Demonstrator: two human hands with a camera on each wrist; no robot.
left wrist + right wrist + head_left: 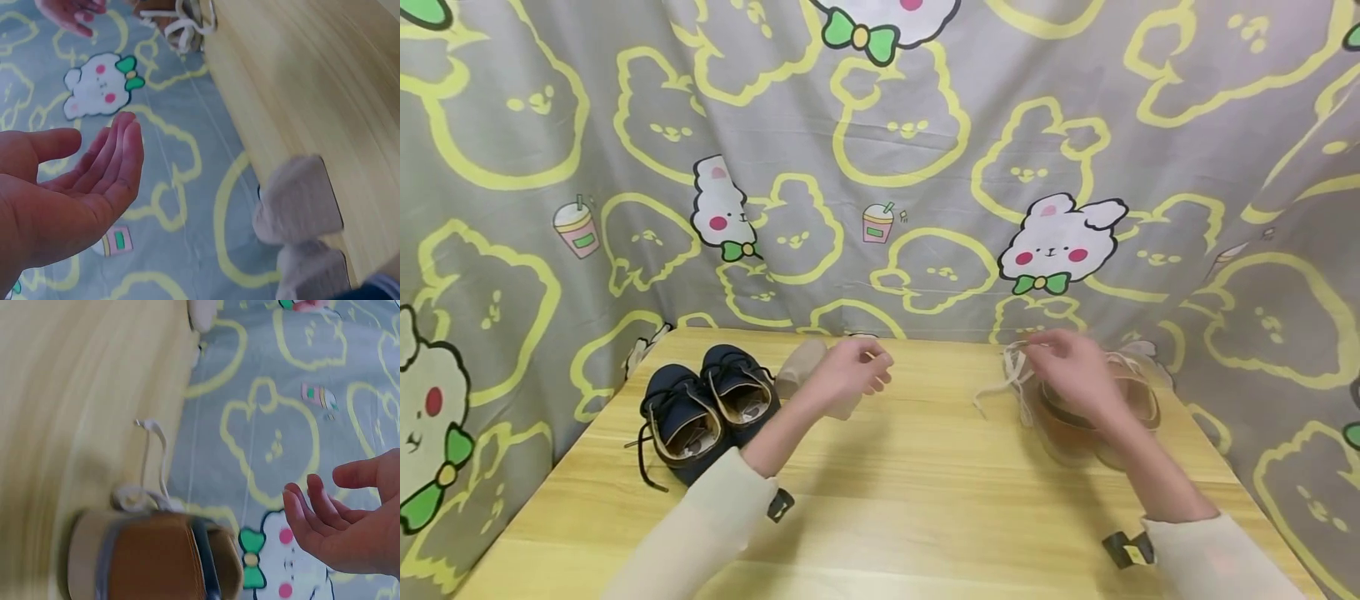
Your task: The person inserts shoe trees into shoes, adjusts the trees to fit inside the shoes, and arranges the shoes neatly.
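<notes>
My left hand hovers above the table's back half, holding nothing; in the left wrist view its fingers are loosely bent and the thumb stands apart. Below and beside it is a pair of grey-beige fabric items, possibly shoes, partly hidden in the head view. My right hand is raised over brown shoes with white laces. From the right wrist view, its relaxed fingers are apart from the brown shoe and grip nothing. The hand and forearm hide part of these shoes.
Two navy lace-up shoes stand side by side at the table's left, a dark lace trailing on the wood. The light wooden table meets a grey curtain with yellow outlines and rabbits at the back and sides.
</notes>
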